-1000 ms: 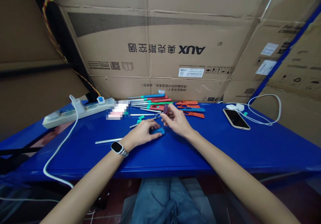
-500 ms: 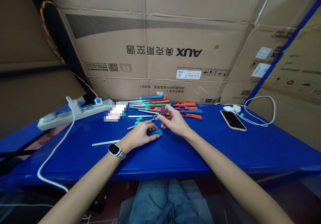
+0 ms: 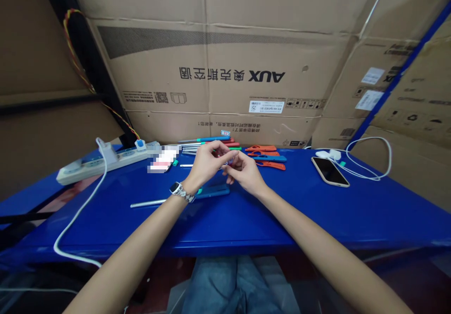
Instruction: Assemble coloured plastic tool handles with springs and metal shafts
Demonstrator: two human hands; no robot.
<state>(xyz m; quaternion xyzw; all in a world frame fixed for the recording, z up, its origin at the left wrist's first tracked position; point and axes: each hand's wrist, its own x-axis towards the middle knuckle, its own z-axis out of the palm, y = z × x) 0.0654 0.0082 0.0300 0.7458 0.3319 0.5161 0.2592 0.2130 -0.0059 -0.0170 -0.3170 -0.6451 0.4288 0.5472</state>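
Observation:
My right hand (image 3: 246, 173) pinches a small purple-handled tool (image 3: 227, 162), mostly hidden by fingers; its exact kind is unclear. My left hand (image 3: 208, 163) has come up to the same tool, its thumb and fingertips closed around the near part of it. Just below my hands, a blue handle (image 3: 218, 191) lies on the table, with a silver metal tube (image 3: 148, 203) reaching out to the left in line with it. Behind my left hand lie several metal-shafted tools with blue, red and green handles (image 3: 220, 139).
Orange handle pieces (image 3: 271, 165) and a blue one (image 3: 273, 158) lie right of my hands. A phone (image 3: 330, 171) and white cable (image 3: 378, 178) are farther right. A power strip (image 3: 91, 164) and a blurred-out phone (image 3: 165, 159) stand left. Cardboard (image 3: 229, 46) walls the back.
My left hand has let go of the blue handle and risen to the purple-handled tool in my right hand. The blue handle stays on the table. The view has shifted slightly.

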